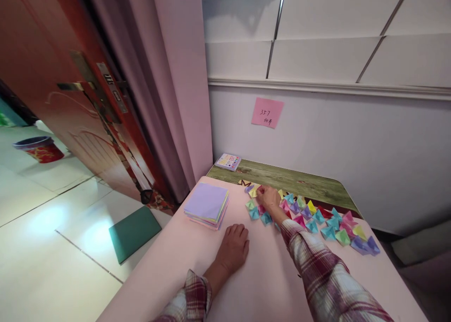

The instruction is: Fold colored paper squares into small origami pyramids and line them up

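Note:
My right hand [269,199] reaches to the far side of the table, fingers pinched on a small dark pink folded paper boat [260,189]. Around it lie rows of folded paper boats in several colours, among them a yellow boat [253,193] just to its left and a blue boat [254,213] nearer to me. My forearm covers part of the rows. My left hand [232,248] lies palm down on the pink tabletop with nothing in it, fingers extended and slightly bent. Beyond it sits a stack of square coloured paper [207,202], a lilac sheet on top.
A pink cover [260,275] spreads over the wood-patterned table [282,172]. A small printed pack [228,162] lies in the far left corner. Handwriting marks a pink note [267,112] on the wall. To the left are a door [70,78], a green board [135,233] and a bucket [40,149].

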`<state>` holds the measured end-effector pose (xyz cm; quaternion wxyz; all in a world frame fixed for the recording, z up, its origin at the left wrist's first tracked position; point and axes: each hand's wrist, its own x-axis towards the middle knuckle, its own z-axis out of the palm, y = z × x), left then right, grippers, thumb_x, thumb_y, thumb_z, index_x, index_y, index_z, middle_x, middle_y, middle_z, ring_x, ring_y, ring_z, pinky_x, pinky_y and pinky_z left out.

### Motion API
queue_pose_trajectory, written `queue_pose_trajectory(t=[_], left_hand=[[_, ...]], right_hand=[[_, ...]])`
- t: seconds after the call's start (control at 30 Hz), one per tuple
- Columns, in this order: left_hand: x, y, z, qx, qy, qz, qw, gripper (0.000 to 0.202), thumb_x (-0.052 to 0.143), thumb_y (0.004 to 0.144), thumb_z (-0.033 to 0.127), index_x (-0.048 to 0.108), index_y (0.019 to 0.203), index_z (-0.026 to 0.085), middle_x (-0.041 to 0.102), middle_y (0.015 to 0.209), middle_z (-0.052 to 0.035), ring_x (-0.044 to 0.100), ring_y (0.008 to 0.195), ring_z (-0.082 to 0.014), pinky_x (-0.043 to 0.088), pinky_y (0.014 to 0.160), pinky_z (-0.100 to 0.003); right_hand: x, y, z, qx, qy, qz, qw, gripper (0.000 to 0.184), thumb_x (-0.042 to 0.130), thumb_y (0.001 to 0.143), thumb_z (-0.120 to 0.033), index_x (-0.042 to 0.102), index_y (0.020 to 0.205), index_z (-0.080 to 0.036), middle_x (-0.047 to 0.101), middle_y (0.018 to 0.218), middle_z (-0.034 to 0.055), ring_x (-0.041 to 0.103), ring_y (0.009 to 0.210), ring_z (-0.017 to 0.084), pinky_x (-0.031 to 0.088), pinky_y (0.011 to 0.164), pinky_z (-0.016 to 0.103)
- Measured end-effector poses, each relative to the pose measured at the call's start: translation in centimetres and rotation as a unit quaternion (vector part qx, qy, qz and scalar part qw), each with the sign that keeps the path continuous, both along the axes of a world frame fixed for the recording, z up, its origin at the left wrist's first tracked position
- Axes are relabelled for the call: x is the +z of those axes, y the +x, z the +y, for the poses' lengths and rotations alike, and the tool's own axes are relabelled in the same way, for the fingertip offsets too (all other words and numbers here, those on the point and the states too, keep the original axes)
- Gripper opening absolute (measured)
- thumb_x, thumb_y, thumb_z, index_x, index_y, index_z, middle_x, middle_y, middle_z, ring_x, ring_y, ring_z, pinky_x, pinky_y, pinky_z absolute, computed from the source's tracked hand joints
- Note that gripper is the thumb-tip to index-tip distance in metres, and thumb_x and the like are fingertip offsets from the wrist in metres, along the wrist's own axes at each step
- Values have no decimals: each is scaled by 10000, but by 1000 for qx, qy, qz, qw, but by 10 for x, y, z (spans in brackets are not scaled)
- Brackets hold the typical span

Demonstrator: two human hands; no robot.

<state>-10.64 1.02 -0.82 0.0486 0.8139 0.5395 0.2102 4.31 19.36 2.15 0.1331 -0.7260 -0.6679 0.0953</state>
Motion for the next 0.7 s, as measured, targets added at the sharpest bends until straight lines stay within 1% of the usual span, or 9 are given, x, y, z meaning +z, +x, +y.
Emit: queue_pose_trajectory(t=[0.1, 0.27, 0.37, 0.5, 0.6, 0.7], left_hand=[[1, 0, 0, 0, -2, 0, 1000, 180, 486, 836, 139, 510, 1002, 205, 540, 1058, -75, 482, 994, -248, 393, 914, -433], [0, 0, 0, -4, 2, -4, 1000, 180, 494, 834, 144, 511, 1002, 205, 541, 1060, -75, 482, 992, -248, 394, 909, -430], [-1, 0, 0, 1, 4, 1, 1000, 176, 489, 837, 147, 513, 1002, 203, 539, 1062, -76, 485, 990, -243, 395, 912, -427], [-1, 1, 1, 3, 2, 8, 1000, 174, 490, 838, 155, 516, 1003, 201, 540, 1070, -77, 484, 998, -244, 393, 919, -425], [-1, 1, 1, 3, 4, 8, 1000, 176, 487, 839, 156, 516, 1006, 203, 542, 1070, -77, 482, 1006, -247, 391, 922, -429], [0, 1, 0, 0, 5, 9, 1000, 163, 484, 839, 154, 517, 990, 204, 544, 1061, -77, 482, 999, -247, 392, 918, -430]], right_hand=[[-1, 0, 0, 3, -8, 0, 1000, 231, 555, 810, -332, 771, 850, -263, 753, 858, 75, 689, 842, 208, 450, 706, 253], [-3, -5, -1, 3, -5, 1, 1000, 219, 569, 801, -312, 774, 845, -246, 751, 866, 98, 689, 840, 218, 450, 717, 266], [-2, -3, 0, -2, -6, 5, 1000, 219, 580, 804, -353, 771, 850, -258, 749, 863, 91, 686, 840, 224, 449, 711, 273], [3, 6, -2, -6, -1, 20, 1000, 278, 559, 828, -445, 767, 894, -273, 746, 881, 79, 679, 848, 217, 438, 694, 263], [6, 14, -9, -2, 3, 35, 999, 282, 547, 836, -442, 765, 912, -280, 748, 893, 63, 674, 847, 206, 420, 670, 247], [7, 22, -22, 13, -2, 54, 998, 246, 589, 804, -444, 768, 855, -284, 750, 847, 31, 668, 817, 190, 399, 641, 228]])
